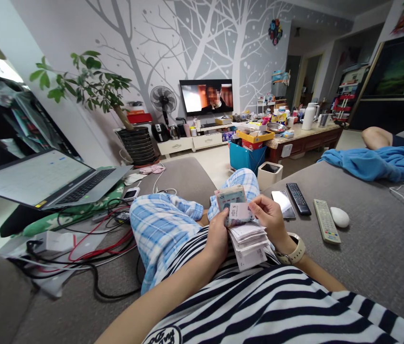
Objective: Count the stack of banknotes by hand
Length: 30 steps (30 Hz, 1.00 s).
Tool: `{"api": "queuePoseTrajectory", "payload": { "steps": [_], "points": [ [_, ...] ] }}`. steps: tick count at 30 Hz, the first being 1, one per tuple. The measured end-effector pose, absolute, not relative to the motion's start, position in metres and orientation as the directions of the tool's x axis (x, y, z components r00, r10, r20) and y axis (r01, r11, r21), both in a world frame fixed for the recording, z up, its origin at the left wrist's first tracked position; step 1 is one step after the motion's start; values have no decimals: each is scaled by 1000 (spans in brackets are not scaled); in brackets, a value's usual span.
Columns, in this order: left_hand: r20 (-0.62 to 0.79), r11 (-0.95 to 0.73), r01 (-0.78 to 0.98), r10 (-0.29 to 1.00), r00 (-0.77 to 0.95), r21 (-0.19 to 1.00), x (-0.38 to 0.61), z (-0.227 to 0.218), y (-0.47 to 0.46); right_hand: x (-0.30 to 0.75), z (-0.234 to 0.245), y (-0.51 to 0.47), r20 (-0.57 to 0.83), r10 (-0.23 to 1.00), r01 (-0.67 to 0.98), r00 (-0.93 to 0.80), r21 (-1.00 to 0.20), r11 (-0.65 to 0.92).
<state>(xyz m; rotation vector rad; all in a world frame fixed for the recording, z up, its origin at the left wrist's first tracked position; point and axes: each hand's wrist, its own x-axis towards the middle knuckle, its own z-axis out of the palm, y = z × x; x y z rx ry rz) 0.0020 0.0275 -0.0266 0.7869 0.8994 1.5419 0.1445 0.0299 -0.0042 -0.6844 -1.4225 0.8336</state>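
Head view: L hand (218, 236) was closed round wad of banknotes (231, 200), w/ paper slips (248, 243) fanned out below it. R hand (269, 219) was just right of wad, thumb & fingers pinching top note. Notes looked creased, pinkish-green, values too small to read; part of wad hidden behind L hand. Smartwatch (294, 251) on R wrist. Further right on grey sofa (366, 267): phone (283, 204), black remote (298, 198), white remote (326, 221).

A home living room: grey sofa (331, 186), wall-mounted TV (206, 96), potted plant (87, 81).
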Motion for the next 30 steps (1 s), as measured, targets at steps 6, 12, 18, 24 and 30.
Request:
{"api": "queuePoseTrajectory", "payload": {
  "steps": [6,12,18,24,30],
  "points": [
    [7,-78,-467,988,-151,881,2,-26,27,146,-1,26,557,830,-75,-36,-829,554],
    [34,-89,-477,992,-123,874,3,-20,23,146,-2,26,579,815,-57,-39,-815,576],
    [29,-85,-474,992,-125,877,4,-18,20,146,-2,26,571,819,-59,-47,-820,569],
    [49,-106,-433,989,-140,895,4,-17,19,146,-2,25,557,829,-39,-47,-831,556],
    [46,-106,-445,989,-143,889,4,-19,20,146,-1,24,559,828,-36,-49,-829,557]
  ]
}}
